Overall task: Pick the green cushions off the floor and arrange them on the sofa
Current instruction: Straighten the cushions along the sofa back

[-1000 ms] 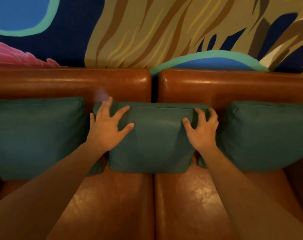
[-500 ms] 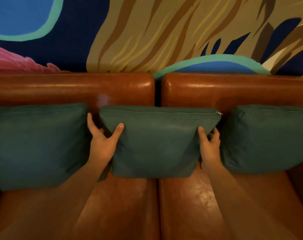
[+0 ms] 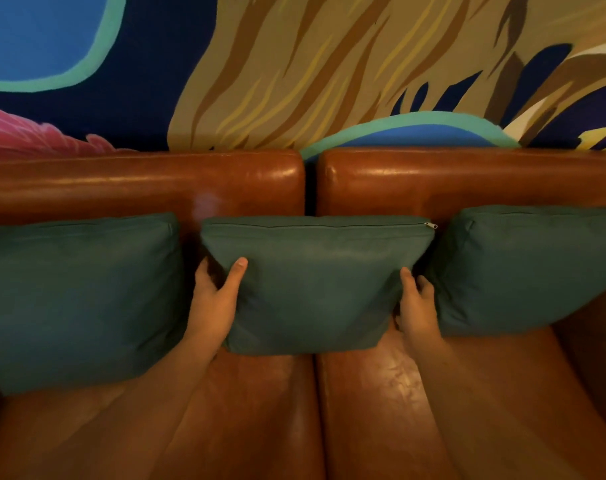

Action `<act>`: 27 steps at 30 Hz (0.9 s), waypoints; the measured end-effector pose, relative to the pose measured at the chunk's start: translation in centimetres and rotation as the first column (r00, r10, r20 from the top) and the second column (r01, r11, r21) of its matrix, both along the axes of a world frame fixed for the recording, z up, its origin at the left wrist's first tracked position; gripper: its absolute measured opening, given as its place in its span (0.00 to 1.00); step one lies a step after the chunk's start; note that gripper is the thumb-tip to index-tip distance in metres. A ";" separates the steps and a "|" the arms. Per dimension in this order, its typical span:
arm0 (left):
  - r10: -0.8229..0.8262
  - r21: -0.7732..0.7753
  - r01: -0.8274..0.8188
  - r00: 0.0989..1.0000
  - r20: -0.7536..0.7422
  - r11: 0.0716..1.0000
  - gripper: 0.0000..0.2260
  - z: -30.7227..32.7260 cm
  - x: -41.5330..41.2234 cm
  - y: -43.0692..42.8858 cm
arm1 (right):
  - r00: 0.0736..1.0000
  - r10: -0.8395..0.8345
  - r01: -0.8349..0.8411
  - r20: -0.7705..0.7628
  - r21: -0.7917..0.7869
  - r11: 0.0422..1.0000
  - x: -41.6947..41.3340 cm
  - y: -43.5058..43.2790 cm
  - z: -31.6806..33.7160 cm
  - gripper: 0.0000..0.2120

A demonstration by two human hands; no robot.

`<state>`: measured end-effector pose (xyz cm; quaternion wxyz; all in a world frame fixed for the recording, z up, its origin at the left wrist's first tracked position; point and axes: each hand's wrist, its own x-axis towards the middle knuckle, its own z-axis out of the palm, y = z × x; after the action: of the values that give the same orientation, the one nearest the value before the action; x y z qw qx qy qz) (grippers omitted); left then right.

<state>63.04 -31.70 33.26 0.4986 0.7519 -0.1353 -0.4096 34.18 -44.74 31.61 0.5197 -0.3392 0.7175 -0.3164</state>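
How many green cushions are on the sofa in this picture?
3. The left cushion leans on the sofa backrest, the middle cushion is gripped by the left hand and right hand, the right cushion leans opposite. Others may lie outside view.

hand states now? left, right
Left hand: closed on the middle cushion, left edge.
Right hand: closed on the same cushion, right edge.

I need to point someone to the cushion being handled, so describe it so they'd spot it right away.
On the brown leather sofa, three green cushions lean against the backrest. It is the middle cushion, straddling the gap between the two sofa sections. Only this one is gripped at both sides, by the left hand and right hand, and shows a zip pull at its top right corner.
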 end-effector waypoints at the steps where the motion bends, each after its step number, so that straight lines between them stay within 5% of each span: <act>1: -0.023 0.018 0.022 0.998 0.064 1.000 0.57 0.5 0.2 0.4 | 0.998 0.012 -0.015 -0.070 -0.048 0.999 0.2 0.4 0.8 0.36; 6: -0.173 0.108 0.143 0.914 0.367 0.984 0.49 5.2 0.8 2.1 | 0.886 0.124 -0.246 -0.446 -0.225 0.943 1.7 2.8 5.4 0.30; 11: -0.430 0.258 0.344 0.717 0.549 0.903 0.40 10.2 1.2 3.8 | 0.692 0.306 -0.484 -0.654 -0.105 0.869 2.8 5.2 9.9 0.33; 27: -0.645 0.470 0.458 0.389 0.657 0.755 0.45 23.0 -7.6 6.2 | 0.495 0.469 -0.634 -0.732 0.065 0.771 -1.9 10.1 23.1 0.40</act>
<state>55.41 -25.51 56.30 0.1360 0.8098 -0.5388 -0.1880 32.24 -34.67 54.74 0.2338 -0.6993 0.6737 -0.0499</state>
